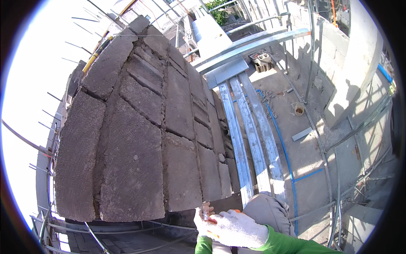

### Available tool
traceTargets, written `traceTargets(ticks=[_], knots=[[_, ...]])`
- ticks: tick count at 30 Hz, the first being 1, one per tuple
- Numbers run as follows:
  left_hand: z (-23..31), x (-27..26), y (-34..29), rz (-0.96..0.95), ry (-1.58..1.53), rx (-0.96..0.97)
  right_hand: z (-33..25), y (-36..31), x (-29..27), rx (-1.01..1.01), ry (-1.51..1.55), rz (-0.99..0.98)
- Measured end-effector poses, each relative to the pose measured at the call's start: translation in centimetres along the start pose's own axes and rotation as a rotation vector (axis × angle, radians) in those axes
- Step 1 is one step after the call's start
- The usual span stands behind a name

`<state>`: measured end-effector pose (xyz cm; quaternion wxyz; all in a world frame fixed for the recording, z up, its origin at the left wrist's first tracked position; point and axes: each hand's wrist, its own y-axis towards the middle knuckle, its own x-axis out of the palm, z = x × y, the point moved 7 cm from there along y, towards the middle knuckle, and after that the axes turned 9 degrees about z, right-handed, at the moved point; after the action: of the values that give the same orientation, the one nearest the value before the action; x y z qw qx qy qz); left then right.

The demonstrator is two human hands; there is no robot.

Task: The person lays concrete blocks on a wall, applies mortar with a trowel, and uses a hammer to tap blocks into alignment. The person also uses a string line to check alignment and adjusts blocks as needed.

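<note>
My right hand (237,228), in a white work glove with orange patches, is at the bottom centre, its fingers closed and pressed against my left hand. My left hand (201,222) is partly behind it, with its fingertips pinched together. What lies between the fingers is too small to make out. Both hands are just below the near end of a grey concrete block wall (131,163), with rough mortar joints. A thin string (197,156) runs along the wall's face down towards my fingertips. Whether I hold its end cannot be seen.
Metal scaffold planks (251,139) run along the wall's right side, near my bent knee (268,211). Lower down are a blue hose (281,142), a bucket (298,109) and hollow blocks (263,63). A yellow-and-black tool (96,55) rests on the wall's far left edge.
</note>
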<state>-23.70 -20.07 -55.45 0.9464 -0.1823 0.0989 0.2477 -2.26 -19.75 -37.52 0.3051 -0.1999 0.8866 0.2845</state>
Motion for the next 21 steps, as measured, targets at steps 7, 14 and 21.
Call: traceTargets(ticks=[7,14,21], knots=[[-0.6,-0.1,0.3,-0.001,-0.059,0.067,-0.7,-0.5,2.2,-0.029,0.045,-0.115],[-2.0,-0.3,1.7,0.007,-0.131,0.028,-1.1,1.0,1.4,-0.007,0.190,-0.042],[-1.6,-0.3,2.2,0.017,-0.013,0.280,-1.1,9.5,-13.0,-0.155,0.061,0.218]])
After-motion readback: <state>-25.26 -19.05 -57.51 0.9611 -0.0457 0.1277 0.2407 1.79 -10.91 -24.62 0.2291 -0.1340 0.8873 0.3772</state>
